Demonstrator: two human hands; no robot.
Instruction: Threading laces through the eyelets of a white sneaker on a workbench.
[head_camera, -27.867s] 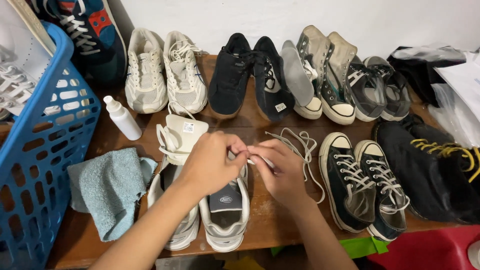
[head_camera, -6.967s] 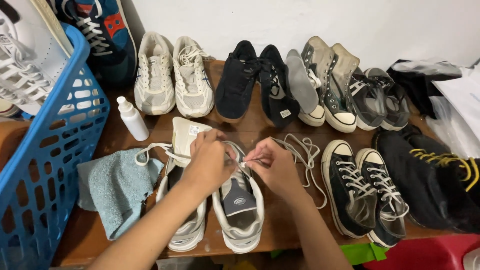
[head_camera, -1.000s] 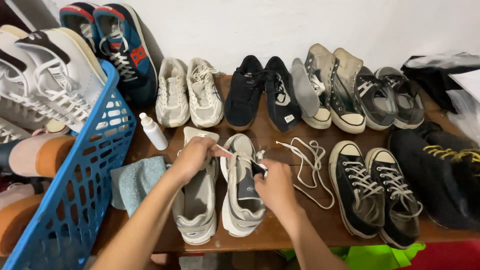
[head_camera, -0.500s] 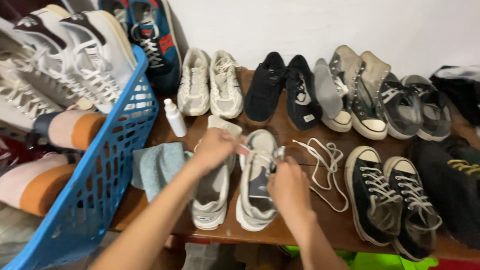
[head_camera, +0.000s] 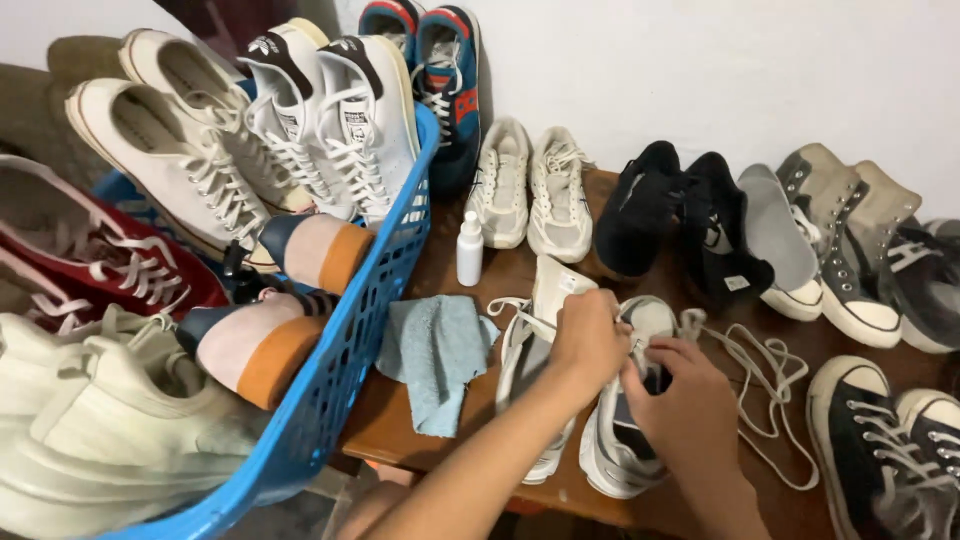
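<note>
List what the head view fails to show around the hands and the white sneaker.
- Head view: right hand and left hand cover the white sneaker's eyelets and lace end.
- Black high-tops: cut by right edge.
- Blue basket: base cut by bottom edge.

Blue basket (head_camera: 350, 350) walling the left, cloth (head_camera: 435, 355) and bottle (head_camera: 470, 250) beside it, bare table (head_camera: 780, 500) right of loose laces (head_camera: 765, 385)

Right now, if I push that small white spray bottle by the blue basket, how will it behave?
The white spray bottle stands upright, tall and narrow, so a push near its cap would probably tip it. Its round body would then likely roll on the wooden table. It looks like light plastic, and the blue cloth nearby might stop it.
</note>
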